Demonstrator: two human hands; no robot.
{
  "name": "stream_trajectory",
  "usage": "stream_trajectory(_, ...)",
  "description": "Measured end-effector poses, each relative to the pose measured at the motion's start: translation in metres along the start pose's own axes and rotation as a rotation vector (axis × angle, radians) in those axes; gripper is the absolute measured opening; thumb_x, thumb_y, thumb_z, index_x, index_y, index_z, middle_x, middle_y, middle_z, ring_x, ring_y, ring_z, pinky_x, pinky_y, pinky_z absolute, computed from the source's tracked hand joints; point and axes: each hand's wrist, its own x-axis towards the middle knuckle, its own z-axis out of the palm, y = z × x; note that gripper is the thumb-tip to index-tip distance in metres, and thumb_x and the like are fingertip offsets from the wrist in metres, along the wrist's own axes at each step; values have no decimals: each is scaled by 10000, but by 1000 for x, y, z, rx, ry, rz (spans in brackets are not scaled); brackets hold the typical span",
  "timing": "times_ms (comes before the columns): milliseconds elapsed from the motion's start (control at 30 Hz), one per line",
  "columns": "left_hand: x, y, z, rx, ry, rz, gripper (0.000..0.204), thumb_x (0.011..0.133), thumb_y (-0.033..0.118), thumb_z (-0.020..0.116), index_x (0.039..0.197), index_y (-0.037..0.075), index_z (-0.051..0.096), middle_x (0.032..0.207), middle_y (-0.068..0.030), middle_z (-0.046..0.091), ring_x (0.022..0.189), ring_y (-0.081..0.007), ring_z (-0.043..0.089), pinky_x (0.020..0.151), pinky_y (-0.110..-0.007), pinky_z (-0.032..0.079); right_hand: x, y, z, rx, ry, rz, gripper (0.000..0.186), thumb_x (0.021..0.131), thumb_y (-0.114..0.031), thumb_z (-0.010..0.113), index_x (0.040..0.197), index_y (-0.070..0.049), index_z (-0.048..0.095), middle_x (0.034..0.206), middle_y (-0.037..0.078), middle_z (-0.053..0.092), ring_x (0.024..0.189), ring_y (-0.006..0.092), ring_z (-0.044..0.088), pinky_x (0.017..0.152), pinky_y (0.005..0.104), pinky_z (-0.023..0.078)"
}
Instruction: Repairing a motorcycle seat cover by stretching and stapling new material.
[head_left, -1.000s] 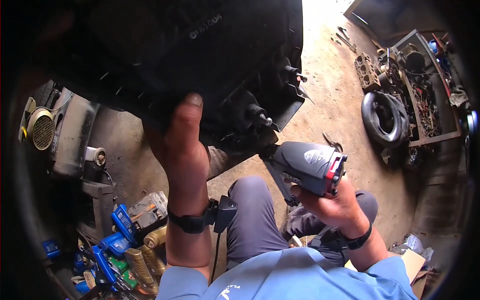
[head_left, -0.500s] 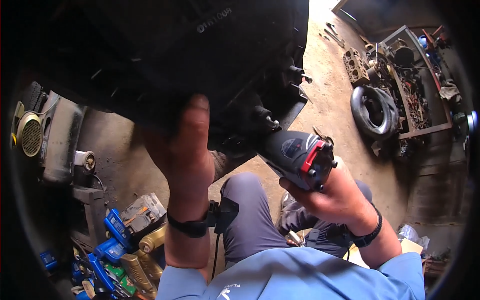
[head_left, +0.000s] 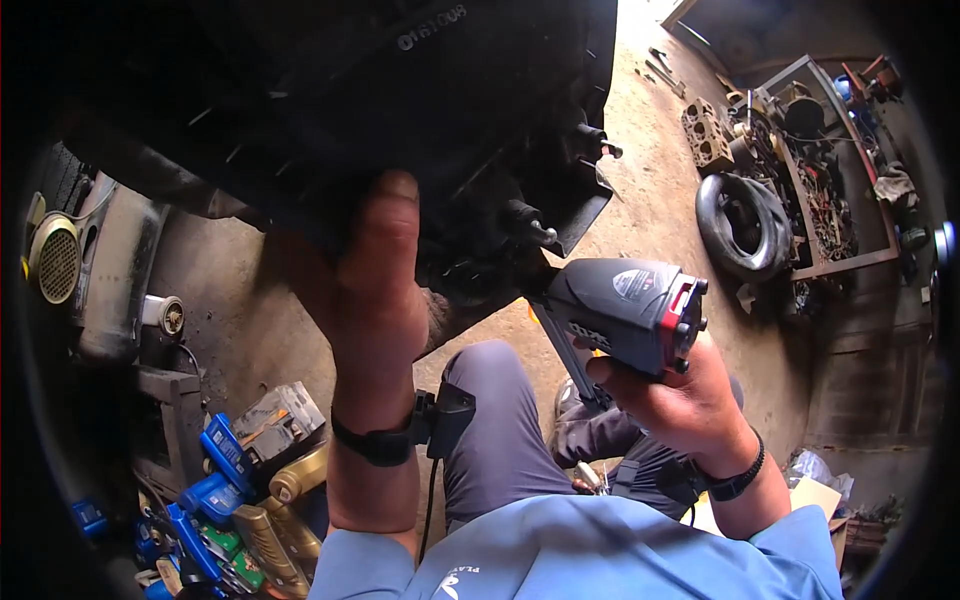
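Note:
My left hand [head_left: 375, 275] grips a large black molded panel [head_left: 330, 90] from below, its thumb pressed on the dark surface. The panel fills the upper middle and has short metal studs [head_left: 540, 232] along its right edge. My right hand [head_left: 690, 390] is wrapped round a black and red pneumatic nail gun or stapler [head_left: 625, 315], whose nose is at the panel's lower right edge; whether it touches cannot be told. Black straps with a small boxy device [head_left: 450, 418] are on my left forearm.
A black inner tube [head_left: 740, 225], an engine block [head_left: 705, 135] and a metal frame of scrap [head_left: 790, 170] lie right. A compressor-like cylinder [head_left: 115, 290] stands left, above blue [head_left: 215, 490] and gold bottles [head_left: 270, 540]. My bent legs [head_left: 495, 430] are below.
The nail gun in my right hand has shifted and rotated, turning more downward at half a second ago and back more side-on now. My left hand still holds the panel.

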Motion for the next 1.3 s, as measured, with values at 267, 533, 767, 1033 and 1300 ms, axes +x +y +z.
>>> stream_trajectory(267,42,52,3,-639,366,-992,703,925,211,840,1527,-57,594,1472,-192,684,1296,-294,701,1177,-397,555,6,1,-7,-133,-61,-117,376,992,-104,801,1354,-26,738,1108,171,800,978,281,782,910,386,609)
stream_trajectory(533,28,37,-1,-865,316,-823,748,923,198,816,1572,-64,554,1532,-208,649,1326,-305,688,1189,-412,549,5,11,6,-173,-44,-97,320,986,-129,805,1296,-58,768,975,163,811,892,332,818,821,389,623)
stream_trajectory(767,13,22,2,-709,201,-518,643,948,207,803,1500,-64,615,1496,-210,666,1316,-301,689,1169,-420,557,14,-2,-1,-256,-93,-68,250,983,-146,804,1219,-69,777,925,170,792,849,331,807,783,408,615)
stream_trajectory(1033,-2,9,-2,-119,34,-228,546,953,209,815,1409,-60,684,1459,-203,685,1286,-295,694,1149,-424,560,-1,4,-16,-118,-35,-155,359,989,-129,822,1330,-45,752,1063,138,808,927,254,786,886,355,604)
stream_trajectory(1300,43,66,7,-638,477,-1017,583,928,185,815,1423,-83,665,1461,-204,692,1297,-308,689,1180,-405,530,-10,1,-12,174,-82,250,364,1020,-91,792,1368,-9,724,1170,79,781,1050,138,698,966,342,576)
